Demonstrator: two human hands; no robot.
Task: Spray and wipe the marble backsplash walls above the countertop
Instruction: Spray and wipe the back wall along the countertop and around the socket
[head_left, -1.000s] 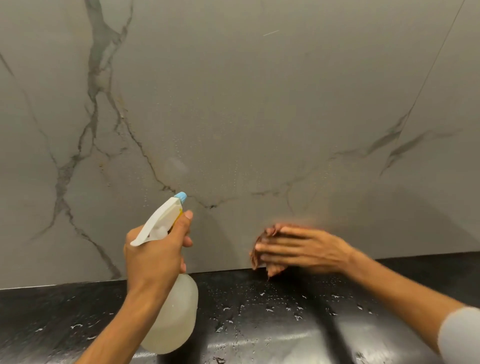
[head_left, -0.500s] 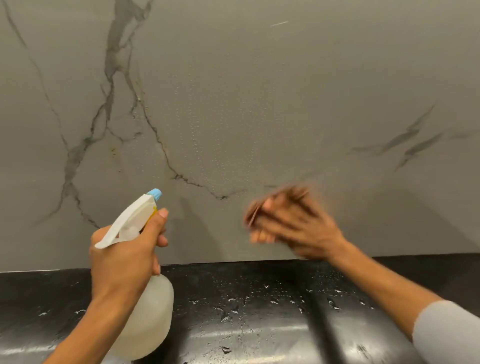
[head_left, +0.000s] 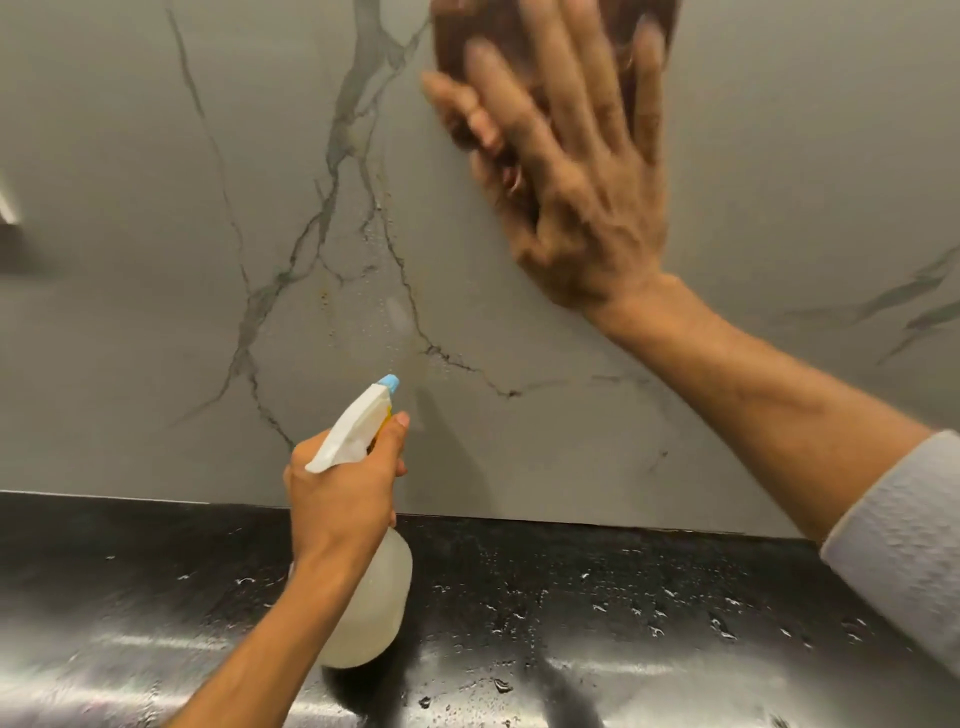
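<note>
Your left hand (head_left: 343, 488) holds the spray bottle (head_left: 374, 608) above the counter (head_left: 649, 623), near its back edge and left of centre. The fingers are curled round the neck, one lying up along the spray head, and the nozzle points at the marble backsplash (head_left: 130, 286). The bottle appears to hold liquid, though the level cannot be read.

Just above the nozzle, fine droplets (head_left: 374, 317) stand along the dark veins. That patch is judged sprayed but not yet wiped.

Further right, your right hand (head_left: 582, 197) is high on the wall, fingers straight and spread, pressing a brown cloth (head_left: 462, 41) flat against the marble. The hand is blurred, so a wiping stroke is judged in progress. The cloth runs out of view at the top.

The wall right of your forearm shows no droplets; whether it is finished cannot be told. Water beads lie on the counter along its back edge.

Assessment: mid-task, with the beaded patch outstanding.
</note>
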